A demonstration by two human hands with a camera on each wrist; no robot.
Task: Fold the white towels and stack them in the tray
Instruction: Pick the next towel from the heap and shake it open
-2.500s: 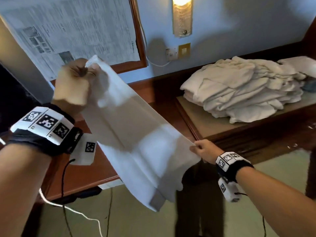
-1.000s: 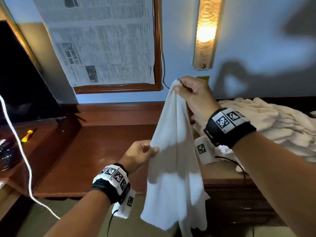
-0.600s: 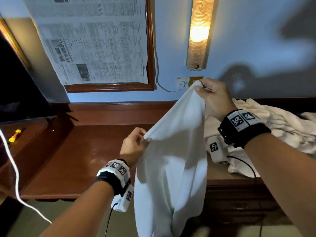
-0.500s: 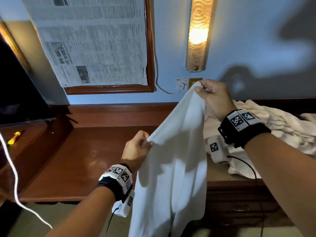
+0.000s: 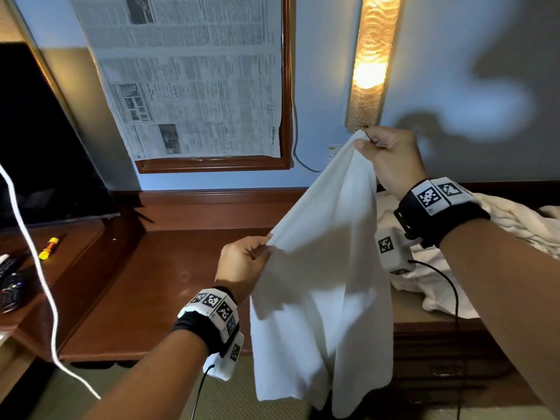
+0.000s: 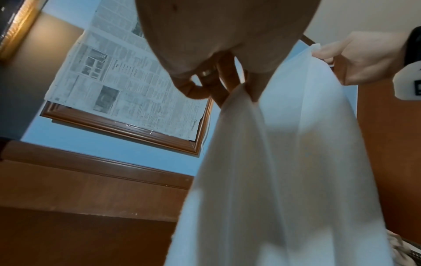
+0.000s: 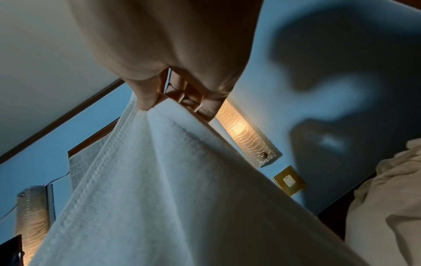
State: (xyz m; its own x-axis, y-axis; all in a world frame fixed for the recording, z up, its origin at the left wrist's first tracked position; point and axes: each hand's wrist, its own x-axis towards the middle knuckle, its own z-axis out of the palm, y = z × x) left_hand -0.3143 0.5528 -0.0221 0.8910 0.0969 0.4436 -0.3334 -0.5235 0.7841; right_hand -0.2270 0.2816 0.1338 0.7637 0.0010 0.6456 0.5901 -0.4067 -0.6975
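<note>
A white towel point(image 5: 321, 283) hangs in the air over the front edge of the wooden desk point(image 5: 145, 286). My right hand point(image 5: 368, 144) pinches its top corner, raised high near the wall lamp. Lower and to the left, my left hand point(image 5: 263, 248) pinches the towel's upper edge. In the left wrist view the towel point(image 6: 284, 162) drops from my left hand point(image 6: 247, 90), and my right hand point(image 6: 318, 51) shows at the upper right. The right wrist view shows my right hand point(image 7: 152, 104) pinching the hemmed towel point(image 7: 159, 189). A heap of unfolded white towels point(image 5: 497, 237) lies at the right. No tray is in view.
A framed newspaper point(image 5: 194, 77) and a lit wall lamp point(image 5: 368, 62) are on the blue wall. A dark TV screen point(image 5: 39, 140) stands at the left, with a yellow marker point(image 5: 48, 248) and remote controls point(image 5: 9, 280) below it. A white cable point(image 5: 36, 268) hangs at the left.
The towel went from being stretched between a high left hand and low right hand to hanging from the raised right hand. In the last half second my left hand drew its edge slightly left.
</note>
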